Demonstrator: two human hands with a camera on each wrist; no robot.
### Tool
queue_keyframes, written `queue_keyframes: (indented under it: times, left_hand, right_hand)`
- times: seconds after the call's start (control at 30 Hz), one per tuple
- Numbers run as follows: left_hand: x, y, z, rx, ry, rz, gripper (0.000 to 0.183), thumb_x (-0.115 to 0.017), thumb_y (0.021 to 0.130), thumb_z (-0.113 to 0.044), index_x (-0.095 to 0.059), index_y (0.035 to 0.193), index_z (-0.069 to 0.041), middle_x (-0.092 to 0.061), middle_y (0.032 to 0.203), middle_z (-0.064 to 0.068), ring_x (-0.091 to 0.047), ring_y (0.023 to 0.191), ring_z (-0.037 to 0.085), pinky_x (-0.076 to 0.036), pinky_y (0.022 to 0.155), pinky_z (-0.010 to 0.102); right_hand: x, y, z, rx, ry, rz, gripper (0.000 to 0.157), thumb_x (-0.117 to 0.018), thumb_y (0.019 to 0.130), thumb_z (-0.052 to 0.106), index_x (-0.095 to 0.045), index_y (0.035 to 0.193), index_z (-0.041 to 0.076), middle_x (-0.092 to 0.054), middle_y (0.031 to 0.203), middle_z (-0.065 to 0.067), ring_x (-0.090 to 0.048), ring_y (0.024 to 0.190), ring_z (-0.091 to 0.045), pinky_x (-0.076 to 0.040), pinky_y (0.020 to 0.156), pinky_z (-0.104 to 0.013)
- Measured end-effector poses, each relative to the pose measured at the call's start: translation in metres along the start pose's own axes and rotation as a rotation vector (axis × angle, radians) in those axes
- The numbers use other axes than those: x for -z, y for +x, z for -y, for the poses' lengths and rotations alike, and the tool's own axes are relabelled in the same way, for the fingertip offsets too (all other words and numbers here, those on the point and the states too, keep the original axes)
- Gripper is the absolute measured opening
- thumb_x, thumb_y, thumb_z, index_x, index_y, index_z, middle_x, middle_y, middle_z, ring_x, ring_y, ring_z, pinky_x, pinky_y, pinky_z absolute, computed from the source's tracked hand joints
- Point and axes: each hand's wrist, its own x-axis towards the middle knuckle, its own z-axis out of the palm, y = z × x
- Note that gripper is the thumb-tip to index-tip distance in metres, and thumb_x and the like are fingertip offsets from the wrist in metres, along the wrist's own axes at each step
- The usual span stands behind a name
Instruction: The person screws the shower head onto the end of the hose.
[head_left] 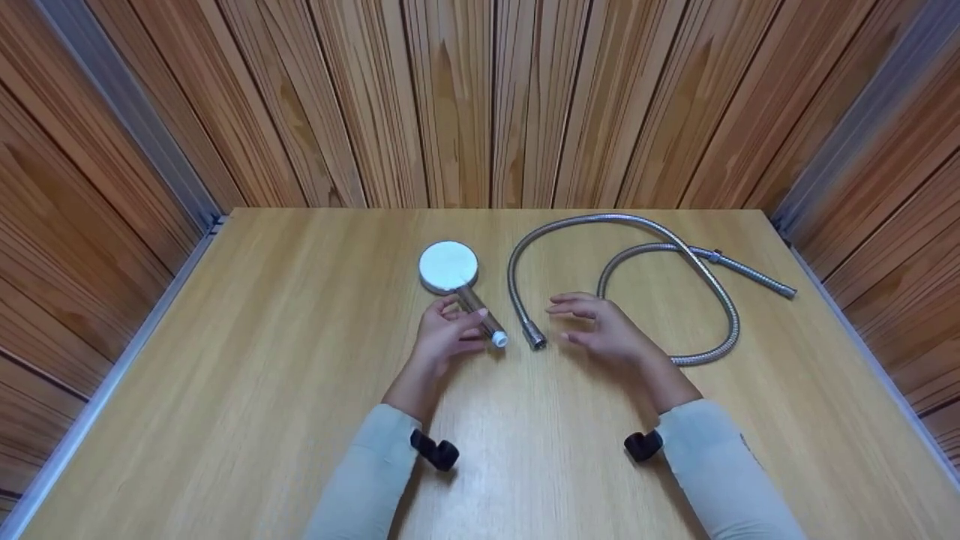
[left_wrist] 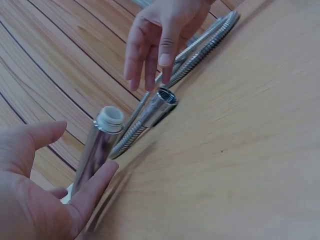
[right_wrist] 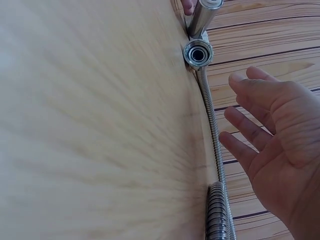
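A hand shower with a round white head (head_left: pixel 448 266) and a shiny handle (head_left: pixel 472 301) lies on the table, its white threaded end (left_wrist: pixel 111 116) toward the person. My left hand (head_left: pixel 448 334) is spread around the handle, thumb on one side and fingers on the other. In the left wrist view the thumb stands apart from the metal, while a fingertip is right beside it. Just right of the handle lies the metal hose, its conical nut (head_left: pixel 533 335) facing the person; the nut's hollow opening (right_wrist: pixel 198 54) shows. My right hand (head_left: pixel 607 328) hovers near the nut, fingers loosely extended, holding nothing.
The flexible metal hose (head_left: pixel 622 218) loops over the right half of the wooden table (head_left: pixel 247 360). Its other end (head_left: pixel 784 289) points to the right edge. Wood-panelled walls (head_left: pixel 457 105) rise behind and at both sides. A small black camera sits on each wrist.
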Motion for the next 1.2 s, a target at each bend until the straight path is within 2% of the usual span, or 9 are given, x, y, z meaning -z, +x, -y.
queue_keyframes:
  times: [0.1,0.2,0.4,0.53,0.73,0.87,1.0,1.2]
  left_hand:
    - [-0.007,0.006,0.003,-0.014,0.009,-0.05,0.08,-0.077,0.085,-0.012,-0.029,0.149,-0.007,-0.058,0.115,0.019,-0.068,0.083,0.027,-0.06,0.072,0.039]
    - [-0.012,0.01,0.006,-0.023,-0.009,-0.082,0.087,-0.077,0.083,-0.007,-0.024,0.151,-0.005,-0.059,0.119,0.02,-0.069,0.084,0.027,-0.06,0.071,0.037]
    - [-0.015,0.012,0.007,0.004,-0.097,-0.097,0.088,-0.074,0.084,0.0,-0.021,0.154,-0.007,-0.061,0.121,0.018,-0.069,0.09,0.026,-0.058,0.068,0.032]
    - [-0.011,0.012,0.006,0.032,-0.144,-0.086,0.089,-0.073,0.084,0.0,-0.021,0.155,-0.013,-0.06,0.12,0.015,-0.068,0.091,0.026,-0.057,0.067,0.031]
    - [-0.003,0.011,0.003,0.035,-0.219,-0.057,0.09,-0.07,0.084,0.007,-0.023,0.156,-0.019,-0.052,0.13,0.014,-0.066,0.1,0.03,-0.059,0.071,0.035]
    - [0.003,0.009,-0.001,0.007,-0.193,-0.076,0.09,-0.071,0.083,0.007,-0.025,0.155,-0.021,-0.05,0.129,0.011,-0.067,0.098,0.029,-0.057,0.063,0.03]
    - [0.009,0.005,-0.006,-0.038,-0.165,-0.068,0.09,-0.072,0.082,0.006,-0.025,0.155,-0.02,-0.047,0.124,0.008,-0.066,0.088,0.024,-0.052,0.053,0.024]
    - [0.022,-0.004,-0.015,-0.101,-0.184,-0.04,0.089,-0.069,0.084,0.008,-0.023,0.156,-0.015,-0.042,0.121,0.007,-0.064,0.086,0.023,-0.056,0.058,0.026]
  right_hand:
    - [-0.002,0.001,-0.003,0.007,0.043,-0.003,0.041,-0.07,0.087,-0.002,-0.065,0.126,0.005,-0.052,0.14,-0.013,-0.042,0.133,-0.034,-0.035,0.11,-0.051]
    - [-0.004,0.002,-0.005,0.021,0.072,-0.007,0.042,-0.07,0.086,-0.003,-0.063,0.127,0.001,-0.052,0.139,-0.018,-0.043,0.132,-0.036,-0.035,0.11,-0.05]
    - [-0.006,0.003,-0.006,0.001,0.066,-0.01,0.041,-0.07,0.087,-0.001,-0.064,0.127,0.007,-0.052,0.14,-0.013,-0.044,0.132,-0.032,-0.036,0.11,-0.045]
    - [-0.007,0.006,-0.006,0.027,0.055,-0.01,0.037,-0.066,0.09,-0.003,-0.065,0.126,0.006,-0.054,0.138,-0.013,-0.045,0.131,-0.033,-0.036,0.109,-0.047]
    - [-0.011,0.013,-0.004,0.038,0.063,0.031,0.036,-0.061,0.091,-0.007,-0.065,0.125,0.004,-0.054,0.138,-0.014,-0.043,0.132,-0.034,-0.034,0.111,-0.048]
    - [-0.014,0.019,-0.002,0.027,0.08,0.071,0.039,-0.059,0.091,-0.009,-0.065,0.126,0.006,-0.05,0.143,-0.011,-0.039,0.136,-0.032,-0.031,0.113,-0.047]
    - [-0.016,0.024,-0.003,0.022,0.089,0.101,0.041,-0.057,0.091,-0.013,-0.066,0.126,0.007,-0.047,0.146,-0.011,-0.036,0.139,-0.032,-0.029,0.113,-0.047]
    - [-0.02,0.031,-0.004,0.026,0.048,0.132,0.045,-0.054,0.088,-0.017,-0.069,0.121,0.008,-0.043,0.149,-0.013,-0.033,0.14,-0.034,-0.029,0.113,-0.049]
